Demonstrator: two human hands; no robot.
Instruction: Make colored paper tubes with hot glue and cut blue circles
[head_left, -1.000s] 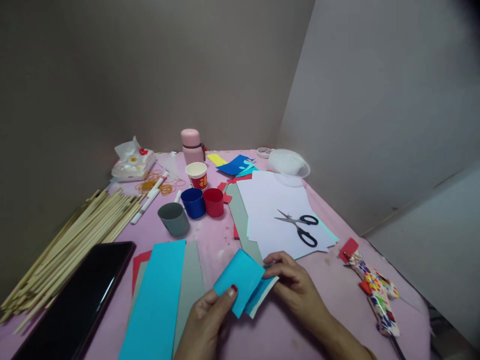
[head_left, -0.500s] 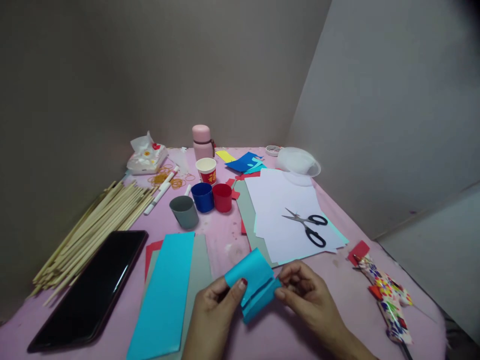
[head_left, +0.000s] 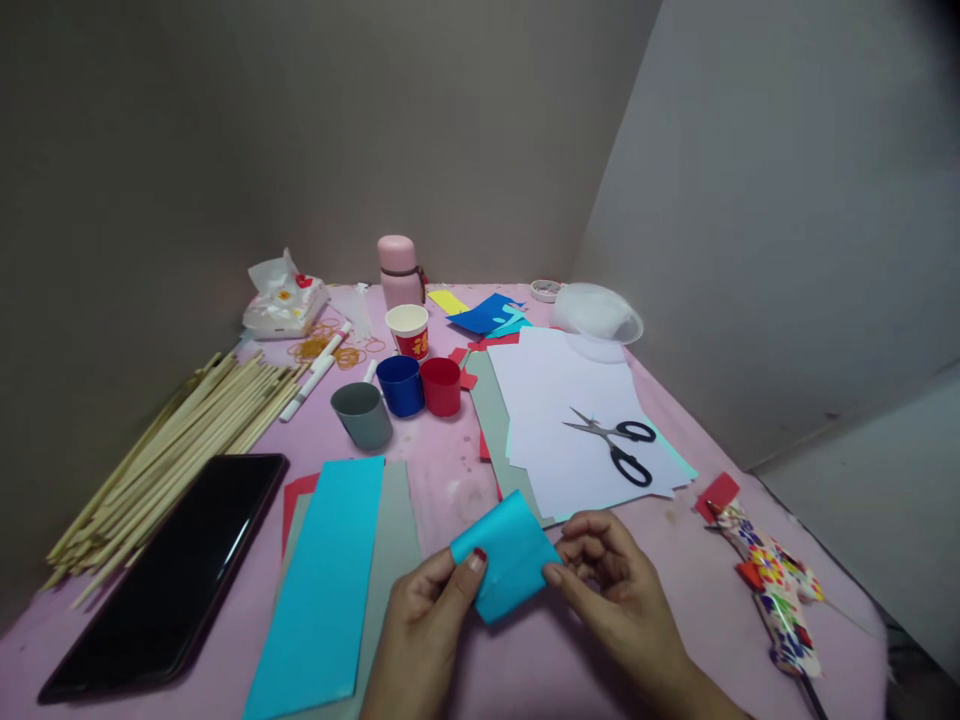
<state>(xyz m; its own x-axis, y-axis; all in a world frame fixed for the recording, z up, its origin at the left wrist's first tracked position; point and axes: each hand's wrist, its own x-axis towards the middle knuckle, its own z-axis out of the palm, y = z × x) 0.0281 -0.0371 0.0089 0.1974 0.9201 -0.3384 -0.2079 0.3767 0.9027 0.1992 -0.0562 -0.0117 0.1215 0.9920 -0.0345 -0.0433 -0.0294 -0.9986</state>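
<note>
Between my hands, above the near part of the table, is a folded piece of blue paper (head_left: 510, 560). My left hand (head_left: 427, 615) grips its left side, thumb on top and fingers underneath. At the right edge, my right hand (head_left: 611, 580) pinches the paper between thumb and fingers. The two flaps now lie over each other, and no gap shows between them. To the left lies a long blue paper strip (head_left: 322, 580) on top of a grey sheet (head_left: 394, 530). Beyond my hands, scissors (head_left: 611, 435) with black handles rest spread on white paper sheets (head_left: 540, 400).
A black phone (head_left: 165, 580) and a bundle of wooden sticks (head_left: 180, 440) lie at left. Grey (head_left: 364, 420), blue (head_left: 401, 388) and red (head_left: 441, 388) cups stand mid-table. A hot glue gun (head_left: 776, 580) with a patterned body lies at right.
The slit between the paper's two flaps has closed, leaving a flat folded piece. Both hands keep hold of it. The view has shifted slightly.
</note>
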